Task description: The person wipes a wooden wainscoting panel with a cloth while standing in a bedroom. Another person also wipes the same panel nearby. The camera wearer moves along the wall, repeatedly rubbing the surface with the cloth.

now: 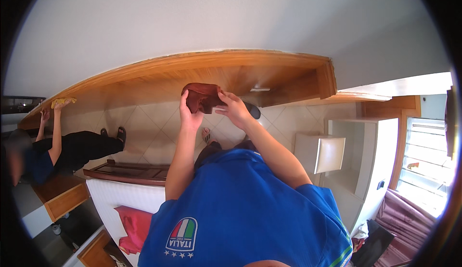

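My left hand (pixel 190 110) and my right hand (pixel 232 107) both grip a crumpled reddish-brown cloth (pixel 201 96). The cloth is pressed against a long wooden ledge (pixel 144 77) that runs along a white wall. My blue shirt (pixel 240 209) fills the lower middle of the view. A dark shoe (pixel 253 110) shows just behind my right hand. Far to the left, another person (pixel 72 149) in black trousers holds a yellow cloth (pixel 63 102) on the same ledge.
Beige floor tiles (pixel 139 127) lie beside the ledge. A bed with a dark wooden board (pixel 127 173), a white mattress and a red pillow (pixel 137 226) is at lower left. A white cabinet (pixel 365 156) and a louvred window (pixel 426 163) stand at right.
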The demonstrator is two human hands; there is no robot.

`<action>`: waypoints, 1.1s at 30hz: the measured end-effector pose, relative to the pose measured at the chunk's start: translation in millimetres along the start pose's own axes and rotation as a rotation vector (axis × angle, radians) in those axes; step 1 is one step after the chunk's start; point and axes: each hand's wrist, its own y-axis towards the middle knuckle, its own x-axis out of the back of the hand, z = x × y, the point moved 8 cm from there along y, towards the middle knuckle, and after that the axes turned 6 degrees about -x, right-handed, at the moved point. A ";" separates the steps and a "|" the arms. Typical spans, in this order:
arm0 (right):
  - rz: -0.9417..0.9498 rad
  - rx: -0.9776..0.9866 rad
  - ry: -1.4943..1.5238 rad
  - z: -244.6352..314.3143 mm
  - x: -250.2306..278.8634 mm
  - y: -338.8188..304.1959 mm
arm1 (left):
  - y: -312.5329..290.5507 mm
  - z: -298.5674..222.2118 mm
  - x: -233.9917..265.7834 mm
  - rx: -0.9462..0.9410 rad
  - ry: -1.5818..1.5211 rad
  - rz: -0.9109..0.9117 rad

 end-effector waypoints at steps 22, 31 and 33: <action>-0.579 -0.032 -0.152 -93.3 208.9 -106.0 | 9.4 60.6 -128.1 -0.203 0.272 0.158; -0.601 0.116 -0.090 -80.8 230.9 -107.8 | 103.7 122.6 -19.5 -0.040 0.299 -0.165; -0.614 0.115 -0.054 -87.6 246.2 -114.5 | 94.1 132.2 -39.2 -0.093 0.308 -0.116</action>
